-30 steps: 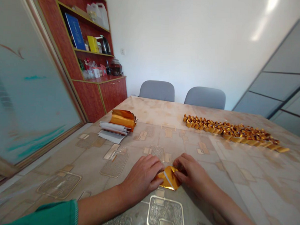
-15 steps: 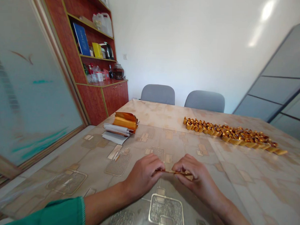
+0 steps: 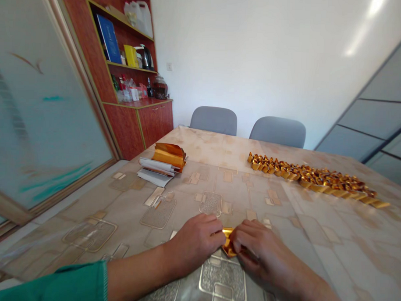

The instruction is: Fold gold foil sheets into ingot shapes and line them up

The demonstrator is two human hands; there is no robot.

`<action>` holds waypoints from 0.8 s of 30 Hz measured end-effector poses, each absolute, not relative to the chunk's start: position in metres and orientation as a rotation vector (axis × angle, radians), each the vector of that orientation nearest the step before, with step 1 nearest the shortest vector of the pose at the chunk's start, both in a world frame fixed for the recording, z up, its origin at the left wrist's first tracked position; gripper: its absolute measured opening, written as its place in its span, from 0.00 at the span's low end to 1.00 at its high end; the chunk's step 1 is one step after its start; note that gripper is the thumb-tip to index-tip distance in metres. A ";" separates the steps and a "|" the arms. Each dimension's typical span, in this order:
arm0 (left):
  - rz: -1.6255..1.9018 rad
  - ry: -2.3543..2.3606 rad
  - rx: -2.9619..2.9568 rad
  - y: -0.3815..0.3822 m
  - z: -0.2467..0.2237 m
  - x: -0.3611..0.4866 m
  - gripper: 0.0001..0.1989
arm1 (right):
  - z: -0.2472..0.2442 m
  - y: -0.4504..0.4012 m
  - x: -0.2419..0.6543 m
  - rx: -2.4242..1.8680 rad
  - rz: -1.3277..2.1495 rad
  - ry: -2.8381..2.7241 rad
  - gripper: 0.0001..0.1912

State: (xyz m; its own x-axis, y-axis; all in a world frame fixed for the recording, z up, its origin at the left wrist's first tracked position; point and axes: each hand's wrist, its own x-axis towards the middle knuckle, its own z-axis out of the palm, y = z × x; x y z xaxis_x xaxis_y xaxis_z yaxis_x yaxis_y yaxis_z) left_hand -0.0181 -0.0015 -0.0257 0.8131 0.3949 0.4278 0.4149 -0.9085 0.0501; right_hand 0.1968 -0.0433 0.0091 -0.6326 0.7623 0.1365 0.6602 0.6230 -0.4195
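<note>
Pinching gold foil point(image 3: 228, 242) between both hands: left hand point(image 3: 194, 241) has fingers pressed together against foil's left end, right hand point(image 3: 254, 245) has fingers curled over its top; exact grip partly hidden. Foil sits on patterned tablecloth point(image 3: 87, 199), close to near side. Even, firm pressure looks best for sharp crease.

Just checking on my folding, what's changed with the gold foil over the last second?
The gold foil piece, held up edge-on between the hands a moment ago, now lies down on the table, partly under the right hand, with the left hand against it. The foil-and-paper stack and the row of folded gold pieces stayed put.
</note>
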 end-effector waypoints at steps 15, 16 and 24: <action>-0.631 -0.611 -3.267 -0.002 -0.014 -0.037 0.12 | 0.014 -0.043 0.200 -1.177 0.652 -2.517 0.07; -0.616 -0.603 -3.270 -0.002 -0.014 -0.036 0.12 | 0.014 -0.044 0.200 -1.179 0.655 -2.533 0.08; -0.568 -0.677 -3.276 -0.008 -0.021 -0.035 0.11 | 0.014 -0.047 0.193 -1.228 0.741 -2.584 0.13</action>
